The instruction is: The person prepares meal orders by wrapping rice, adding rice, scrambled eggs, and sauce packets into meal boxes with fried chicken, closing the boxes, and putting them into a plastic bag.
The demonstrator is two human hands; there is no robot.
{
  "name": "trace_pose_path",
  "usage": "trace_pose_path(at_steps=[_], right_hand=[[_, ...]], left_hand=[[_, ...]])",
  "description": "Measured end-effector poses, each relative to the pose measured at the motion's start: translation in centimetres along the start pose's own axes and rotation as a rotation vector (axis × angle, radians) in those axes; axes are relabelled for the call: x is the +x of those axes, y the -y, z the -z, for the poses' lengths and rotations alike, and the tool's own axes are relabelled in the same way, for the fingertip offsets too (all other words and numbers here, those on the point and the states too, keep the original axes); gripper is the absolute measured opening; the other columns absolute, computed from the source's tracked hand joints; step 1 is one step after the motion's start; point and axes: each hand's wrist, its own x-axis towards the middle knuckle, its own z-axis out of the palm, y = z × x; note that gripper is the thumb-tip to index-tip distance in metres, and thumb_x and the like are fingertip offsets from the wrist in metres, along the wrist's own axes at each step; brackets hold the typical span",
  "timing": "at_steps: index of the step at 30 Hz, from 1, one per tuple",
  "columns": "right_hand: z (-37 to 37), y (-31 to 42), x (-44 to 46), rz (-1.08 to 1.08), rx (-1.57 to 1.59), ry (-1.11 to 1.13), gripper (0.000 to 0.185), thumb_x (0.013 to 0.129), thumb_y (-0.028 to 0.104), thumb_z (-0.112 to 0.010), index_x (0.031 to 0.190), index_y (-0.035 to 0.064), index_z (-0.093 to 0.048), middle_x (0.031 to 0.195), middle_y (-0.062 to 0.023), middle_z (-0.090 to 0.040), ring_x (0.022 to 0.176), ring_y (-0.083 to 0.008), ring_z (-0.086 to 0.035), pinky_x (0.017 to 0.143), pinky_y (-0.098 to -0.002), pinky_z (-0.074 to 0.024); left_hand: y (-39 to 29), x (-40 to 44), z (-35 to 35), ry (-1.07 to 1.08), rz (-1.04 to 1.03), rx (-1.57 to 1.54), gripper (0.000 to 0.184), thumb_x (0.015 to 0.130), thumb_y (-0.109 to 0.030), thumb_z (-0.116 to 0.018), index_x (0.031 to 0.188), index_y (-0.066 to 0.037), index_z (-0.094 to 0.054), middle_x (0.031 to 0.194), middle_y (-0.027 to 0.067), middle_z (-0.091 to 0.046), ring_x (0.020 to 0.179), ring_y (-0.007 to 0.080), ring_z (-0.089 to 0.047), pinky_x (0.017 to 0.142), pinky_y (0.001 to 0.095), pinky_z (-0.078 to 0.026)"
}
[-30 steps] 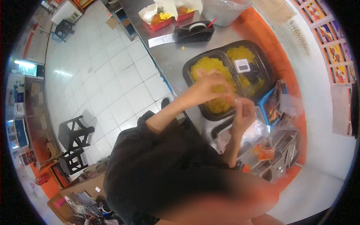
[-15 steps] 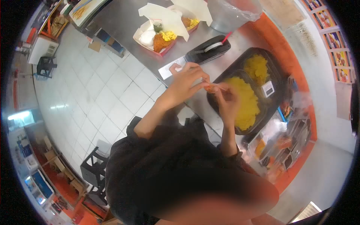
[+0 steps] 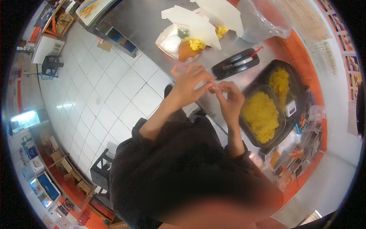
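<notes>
My left hand (image 3: 190, 84) and my right hand (image 3: 229, 98) meet over the counter's front edge, fingertips pinching a small reddish-orange item (image 3: 212, 89) between them. Its details are too small to tell. Just beyond my left hand is an open box (image 3: 166, 33) with white rice, a brown fried piece (image 3: 187, 51), yellow bits and dark greens. A black tape dispenser (image 3: 236, 64) with a red pen lies past my fingertips. To the right of my right hand sits a black divided tray (image 3: 249, 134) holding yellow food (image 3: 261, 116) in both compartments.
Another open box (image 3: 228, 17) and a bin lined with clear plastic (image 3: 263, 21) stand at the far end of the steel counter. Clear plastic packets (image 3: 295, 156) crowd the right side near the orange wall edge. A black stool (image 3: 100, 171) stands on the tiled floor.
Both hands have come away from above the yellow food, leftward to the counter's edge, the small item now between their fingertips. The view has shifted, bringing the open boxes nearer.
</notes>
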Motion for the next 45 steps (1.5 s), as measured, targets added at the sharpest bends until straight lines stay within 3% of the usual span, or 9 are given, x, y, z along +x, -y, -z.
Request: trace_pose_path(at_steps=[8,14,17,20,24,26,30,34,45], right_hand=[[-9.2,-0.8,10.9,0.012,-0.097,-0.112,0.010,0.079,-0.002,-0.064,0.088,-0.0031,-0.060,0.081,-0.0020,-0.059,0.073,-0.0063,-0.052,0.068,-0.0229,-0.0443],[2.5,-7.7,17.4,0.142,-0.419,-0.914,0.022,0.088,0.018,-0.058,0.094,-0.0029,-0.058,0.084,-0.0112,-0.058,0.075,-0.0196,-0.055,0.071,-0.0295,-0.0441],[10.9,-13.7,18.1,-0.301,-0.697,-0.702,0.046,0.078,0.035,-0.066,0.107,-0.0011,-0.062,0.091,-0.0244,-0.064,0.083,-0.0349,-0.062,0.079,-0.0382,-0.0472],[11.3,-11.5,19.2,-0.351,-0.860,-0.425,0.041,0.078,0.041,-0.064,0.092,0.0025,-0.069,0.076,-0.0209,-0.064,0.074,-0.0326,-0.064,0.070,-0.0378,-0.0478],[10.2,-9.6,17.9,-0.007,-1.080,-0.707,0.032,0.088,0.030,-0.058,0.090,-0.0013,-0.065,0.076,-0.0129,-0.065,0.067,-0.0206,-0.062,0.066,-0.0327,-0.0465],[5.7,-5.9,14.4,0.128,-0.795,-1.067,0.022,0.087,0.022,-0.060,0.086,0.0003,-0.061,0.074,-0.0095,-0.063,0.067,-0.0190,-0.060,0.064,-0.0291,-0.0451],[-5.1,-6.3,5.6,0.346,-0.842,-1.220,0.022,0.076,-0.005,-0.067,0.074,0.0070,-0.049,0.074,-0.0032,-0.051,0.062,-0.0119,-0.046,0.059,-0.0248,-0.0404],[-14.8,-12.5,1.7,-0.026,-0.238,-1.255,0.012,0.081,-0.002,-0.061,0.079,0.0024,-0.050,0.083,-0.0068,-0.053,0.077,-0.0156,-0.054,0.067,-0.0266,-0.0447],[-15.9,-16.4,1.1,-0.345,-0.030,-1.256,0.016,0.074,-0.002,-0.067,0.075,0.0022,-0.051,0.076,-0.0037,-0.049,0.065,-0.0098,-0.047,0.060,-0.0220,-0.0416]], left_hand=[[10.6,7.9,6.5,-0.075,-0.065,0.015,0.010,0.080,-0.020,-0.063,0.090,-0.015,-0.063,0.090,-0.0029,-0.062,0.108,0.0200,-0.049,0.092,0.0508,-0.016],[18.3,14.0,7.5,0.168,-0.160,0.143,0.011,0.084,-0.026,-0.058,0.091,-0.018,-0.062,0.096,-0.0029,-0.061,0.107,0.0156,-0.049,0.091,0.0500,-0.016],[21.0,15.6,6.2,0.241,-0.130,0.174,0.016,0.084,-0.031,-0.060,0.093,-0.018,-0.062,0.097,-0.0050,-0.061,0.108,0.0143,-0.048,0.094,0.0496,-0.015],[23.5,17.1,4.3,0.316,-0.136,0.268,0.021,0.083,-0.033,-0.061,0.097,-0.018,-0.061,0.100,-0.0025,-0.061,0.109,0.0161,-0.048,0.094,0.0515,-0.017],[20.6,15.6,4.5,0.196,-0.174,0.233,0.025,0.081,-0.028,-0.063,0.104,-0.016,-0.059,0.103,0.0008,-0.060,0.110,0.0183,-0.047,0.093,0.0493,-0.024],[17.6,13.1,5.2,0.085,-0.142,-0.016,0.032,0.079,-0.021,-0.066,0.109,-0.012,-0.056,0.106,0.0052,-0.059,0.106,0.0225,-0.050,0.093,0.0453,-0.031],[16.4,6.3,2.1,0.614,-0.351,-0.389,0.032,0.077,-0.011,-0.065,0.106,-0.003,-0.056,0.106,0.0123,-0.056,0.093,0.0297,-0.055,0.085,0.0425,-0.041],[17.2,1.9,-2.8,0.738,-0.405,-0.292,0.031,0.076,-0.009,-0.063,0.105,-0.001,-0.056,0.109,0.0134,-0.055,0.094,0.0304,-0.055,0.083,0.0434,-0.042],[19.8,1.6,-3.6,0.902,-0.461,-0.164,0.032,0.082,-0.009,-0.053,0.112,0.000,-0.052,0.122,0.0166,-0.049,0.106,0.0347,-0.049,0.095,0.0454,-0.036]])
